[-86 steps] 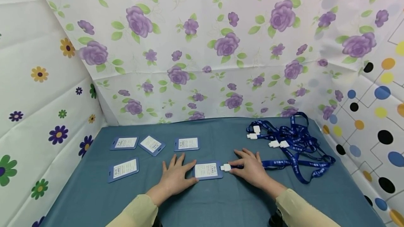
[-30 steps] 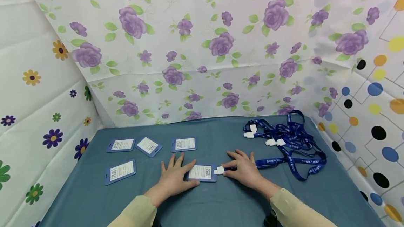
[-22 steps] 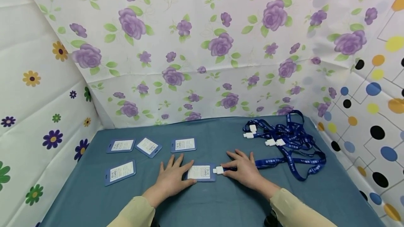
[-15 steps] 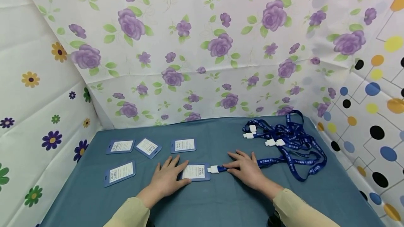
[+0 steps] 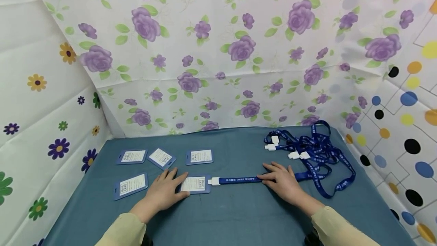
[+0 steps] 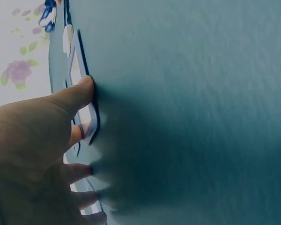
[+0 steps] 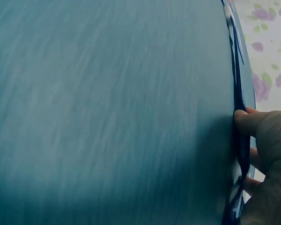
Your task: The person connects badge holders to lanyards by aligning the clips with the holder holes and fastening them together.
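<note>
My left hand (image 5: pixel 163 193) pinches a blue ID badge holder (image 5: pixel 195 184) by its left end, thumb at the near edge and index finger at the far edge. The holder lies flat with its white card facing up. A white clip (image 5: pixel 214 181) of a lanyard meets the holder's right end; whether it is hooked through the slot is too small to tell. From the clip, the blue lanyard strap (image 5: pixel 239 180) runs straight to my right hand (image 5: pixel 285 184), which pinches it between thumb and fingers. In the right wrist view the thumb (image 7: pixel 246 121) lies on the strap.
Several more badge holders lie at the left, among them one holder (image 5: pixel 131 186) near my left forearm and one holder (image 5: pixel 199 156) farther back. A tangled pile of blue lanyards (image 5: pixel 315 147) with white clips lies at the back right. A floral cloth wall (image 5: pixel 218 60) stands behind the table.
My left hand has moved left with the badge holder, and the clip has come along. My right hand has gone from the clip rightward along the strap, baring a straight stretch of it.
</note>
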{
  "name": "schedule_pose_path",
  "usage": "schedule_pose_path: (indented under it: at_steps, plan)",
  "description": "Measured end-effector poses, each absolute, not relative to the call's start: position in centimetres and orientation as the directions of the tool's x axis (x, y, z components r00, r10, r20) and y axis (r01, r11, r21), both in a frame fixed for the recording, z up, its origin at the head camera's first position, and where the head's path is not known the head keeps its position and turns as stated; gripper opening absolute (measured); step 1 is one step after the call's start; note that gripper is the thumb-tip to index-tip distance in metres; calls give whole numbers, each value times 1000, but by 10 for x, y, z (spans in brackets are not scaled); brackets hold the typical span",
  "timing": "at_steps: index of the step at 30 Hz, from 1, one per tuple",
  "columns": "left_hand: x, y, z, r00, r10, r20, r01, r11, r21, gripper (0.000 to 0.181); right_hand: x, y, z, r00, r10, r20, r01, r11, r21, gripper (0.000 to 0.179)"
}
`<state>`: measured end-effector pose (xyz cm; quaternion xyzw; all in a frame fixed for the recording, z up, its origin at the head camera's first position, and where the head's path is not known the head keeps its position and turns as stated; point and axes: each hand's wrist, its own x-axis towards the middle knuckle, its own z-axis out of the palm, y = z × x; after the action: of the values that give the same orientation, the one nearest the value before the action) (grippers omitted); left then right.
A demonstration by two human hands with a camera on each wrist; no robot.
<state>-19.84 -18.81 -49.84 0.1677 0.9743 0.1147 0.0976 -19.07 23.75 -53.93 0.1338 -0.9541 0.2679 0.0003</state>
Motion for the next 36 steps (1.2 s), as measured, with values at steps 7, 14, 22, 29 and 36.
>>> schedule_pose_path:
  at_steps: [7,14,22,29,36]
  plan:
    - [-203,-205,-493,-937,305,-168,269,940,209,73,-188,262,-540,-974,-207,93,-225,842,-489,27]
    - [-204,-204,-494,-935,319,-155,282,934,218,75,-186,267,-541,-978,-190,88,-209,852,-480,29]
    - [-211,-177,-493,-923,370,-105,335,907,254,74,-185,266,-541,-983,-161,87,-183,851,-493,29]
    - [-224,-150,-504,-896,427,-120,395,891,225,72,-183,263,-542,-981,-173,84,-192,842,-504,30]
    - [-225,-139,-500,-898,406,-170,370,905,209,70,-182,260,-541,-978,-195,70,-203,846,-493,33]
